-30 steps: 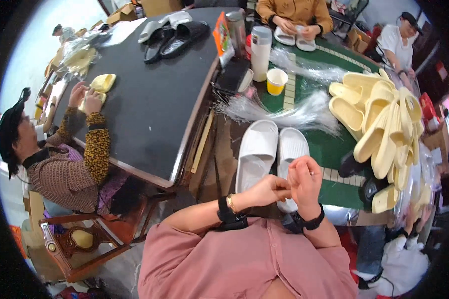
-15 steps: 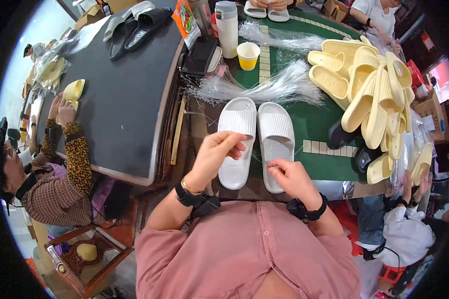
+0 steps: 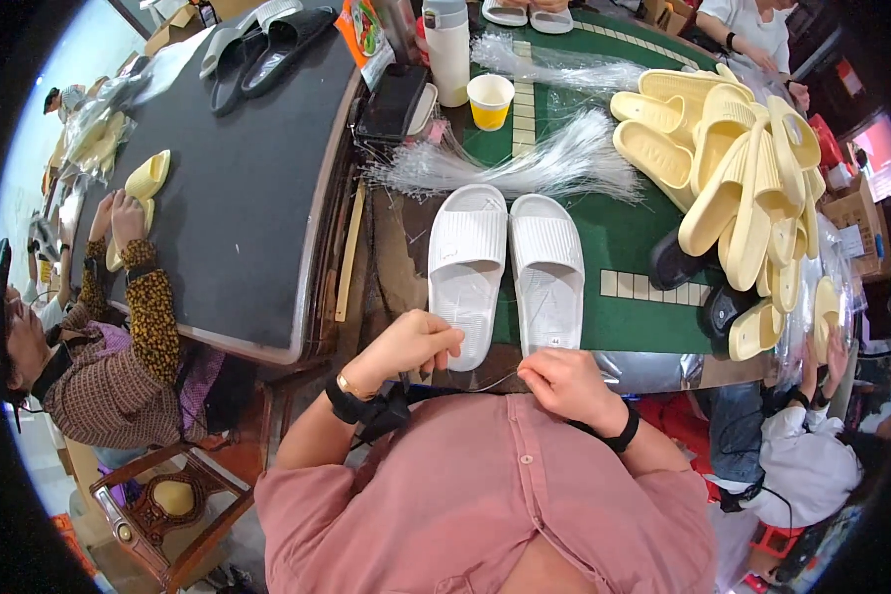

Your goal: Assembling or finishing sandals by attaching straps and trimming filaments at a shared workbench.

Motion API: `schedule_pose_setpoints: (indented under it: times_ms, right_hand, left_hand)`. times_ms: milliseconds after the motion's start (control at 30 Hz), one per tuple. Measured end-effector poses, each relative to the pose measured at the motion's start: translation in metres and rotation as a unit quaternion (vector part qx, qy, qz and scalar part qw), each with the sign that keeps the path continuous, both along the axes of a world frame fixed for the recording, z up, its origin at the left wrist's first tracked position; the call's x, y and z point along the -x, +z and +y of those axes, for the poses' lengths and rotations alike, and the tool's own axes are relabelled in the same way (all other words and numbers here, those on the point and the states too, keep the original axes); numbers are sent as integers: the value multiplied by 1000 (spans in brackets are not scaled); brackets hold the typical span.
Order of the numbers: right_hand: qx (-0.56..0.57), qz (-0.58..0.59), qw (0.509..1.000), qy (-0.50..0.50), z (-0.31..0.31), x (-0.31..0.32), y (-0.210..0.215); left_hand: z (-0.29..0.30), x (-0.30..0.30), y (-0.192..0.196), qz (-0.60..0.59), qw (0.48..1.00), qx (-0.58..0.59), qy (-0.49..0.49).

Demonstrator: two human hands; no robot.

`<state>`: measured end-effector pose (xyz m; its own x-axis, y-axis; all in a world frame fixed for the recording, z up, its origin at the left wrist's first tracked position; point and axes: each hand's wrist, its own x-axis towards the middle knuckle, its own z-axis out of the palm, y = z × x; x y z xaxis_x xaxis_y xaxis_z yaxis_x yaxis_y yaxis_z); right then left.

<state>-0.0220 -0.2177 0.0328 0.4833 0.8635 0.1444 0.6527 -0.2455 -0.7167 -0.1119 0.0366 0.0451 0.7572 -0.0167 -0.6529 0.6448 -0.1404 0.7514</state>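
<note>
Lying soles-up on the green desk, white slippers are sitting just beyond both hands; left hand is pinching a thin clear strand, right hand is curling loosely beside it; clear strand bundle, yellow slipper pile behind

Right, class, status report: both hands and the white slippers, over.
Left hand pinching thin clear strand. Right hand at table edge, touching strand. White slippers paired, soles up. Nothing in the way.

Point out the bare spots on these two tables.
Free: the dark table between the black slippers and the yellow slipper; the green strip right of the white slippers. Crowded: the yellow slipper pile, and around the cup.
</note>
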Motion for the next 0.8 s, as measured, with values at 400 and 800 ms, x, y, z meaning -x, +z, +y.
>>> schedule_pose_setpoints:
  times_ms: [400, 800]
  right_hand:
    - [0, -48, 999, -14, 17, -28, -4]
    - [6, -37, 999, -20, 18, -32, -13]
  left_hand:
    - [0, -10, 4, 27, 998, -59, -1]
    - [2, -15, -4, 5, 992, -108, -61]
